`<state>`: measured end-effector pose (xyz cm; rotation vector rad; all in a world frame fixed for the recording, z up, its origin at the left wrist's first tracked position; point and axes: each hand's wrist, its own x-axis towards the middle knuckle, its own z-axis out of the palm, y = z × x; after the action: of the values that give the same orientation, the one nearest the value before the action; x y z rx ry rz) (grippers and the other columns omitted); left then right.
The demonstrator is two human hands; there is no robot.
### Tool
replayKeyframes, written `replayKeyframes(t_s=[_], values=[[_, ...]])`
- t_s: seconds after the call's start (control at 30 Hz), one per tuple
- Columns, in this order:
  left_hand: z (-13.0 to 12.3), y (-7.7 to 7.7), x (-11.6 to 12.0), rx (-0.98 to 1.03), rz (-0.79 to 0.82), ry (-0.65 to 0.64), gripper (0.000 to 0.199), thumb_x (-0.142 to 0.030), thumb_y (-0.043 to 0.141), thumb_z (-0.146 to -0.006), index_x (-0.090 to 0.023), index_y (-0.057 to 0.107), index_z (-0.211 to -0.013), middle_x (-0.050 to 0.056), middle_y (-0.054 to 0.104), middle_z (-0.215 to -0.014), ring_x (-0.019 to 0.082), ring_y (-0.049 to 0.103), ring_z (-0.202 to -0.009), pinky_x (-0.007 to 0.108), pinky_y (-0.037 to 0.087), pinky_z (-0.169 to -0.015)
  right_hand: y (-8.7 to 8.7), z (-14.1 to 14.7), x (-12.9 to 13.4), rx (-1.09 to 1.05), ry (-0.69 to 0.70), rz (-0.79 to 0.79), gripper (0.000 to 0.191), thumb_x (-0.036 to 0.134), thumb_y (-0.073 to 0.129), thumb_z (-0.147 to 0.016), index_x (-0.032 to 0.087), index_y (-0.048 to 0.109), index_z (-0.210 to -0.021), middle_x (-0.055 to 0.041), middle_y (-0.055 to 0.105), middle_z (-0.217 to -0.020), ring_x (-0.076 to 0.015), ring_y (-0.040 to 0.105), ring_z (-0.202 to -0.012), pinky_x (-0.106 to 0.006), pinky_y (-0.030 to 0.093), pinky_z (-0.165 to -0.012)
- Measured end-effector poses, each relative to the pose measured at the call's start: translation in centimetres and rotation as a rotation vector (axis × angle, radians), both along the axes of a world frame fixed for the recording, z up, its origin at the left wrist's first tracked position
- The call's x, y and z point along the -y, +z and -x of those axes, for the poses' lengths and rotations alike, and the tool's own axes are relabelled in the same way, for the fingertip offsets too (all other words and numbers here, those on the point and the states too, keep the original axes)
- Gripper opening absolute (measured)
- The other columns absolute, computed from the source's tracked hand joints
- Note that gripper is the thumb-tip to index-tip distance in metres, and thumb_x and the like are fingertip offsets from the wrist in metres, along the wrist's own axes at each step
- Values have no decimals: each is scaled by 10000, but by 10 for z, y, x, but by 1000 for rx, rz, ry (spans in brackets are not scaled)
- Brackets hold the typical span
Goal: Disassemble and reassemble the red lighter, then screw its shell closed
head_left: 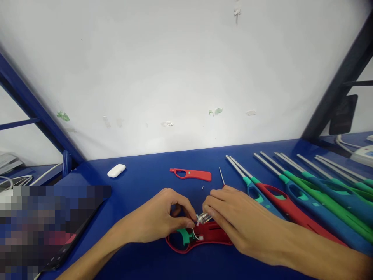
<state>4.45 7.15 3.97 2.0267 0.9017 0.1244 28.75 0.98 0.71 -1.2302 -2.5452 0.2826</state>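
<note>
A red lighter shell half (pixel 214 238) lies on the blue table beneath my hands, its inner side up. Inside it are a green trigger (pixel 184 235) and a thin white tube or wire (pixel 200 237). My right hand (pixel 233 219) grips a clear plastic fuel tank (pixel 204 218) just above the shell, its valve end pointing left. At that valve end, the thumb and index finger of my left hand (pixel 159 217) are pinched together; what lies between the tips is too small to make out.
Behind my hands lie the other red shell half (pixel 194 175), a small screw (pixel 203 188) and a thin metal shaft (pixel 222 176), probably a screwdriver. Several long-nosed lighters (pixel 291 206) line the right side. A white earbud case (pixel 116 170) and a pixelated dark object (pixel 58 229) are at left.
</note>
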Motion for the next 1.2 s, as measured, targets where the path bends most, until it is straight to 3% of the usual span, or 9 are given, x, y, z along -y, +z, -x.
replayKeyframes(t_s=[0.6,1.2], values=[[1,-1,0,18,3,-15,147,-294,749,-998,-162,737,-935,-70,592,-702,85,505,-567,221,436,-551,0,0,-3,0,5,33,317,139,299,-1105,244,589,-1035,-16,670,-1012,-217,628,-864,-448,431,-923],[3,-8,-4,-47,-46,-48,214,-369,724,-1028,-160,713,-987,-38,659,-802,117,636,-675,279,564,-657,-1,1,-1,46,0,14,277,33,405,-997,237,593,-997,-12,685,-1002,-226,625,-854,-424,409,-881]])
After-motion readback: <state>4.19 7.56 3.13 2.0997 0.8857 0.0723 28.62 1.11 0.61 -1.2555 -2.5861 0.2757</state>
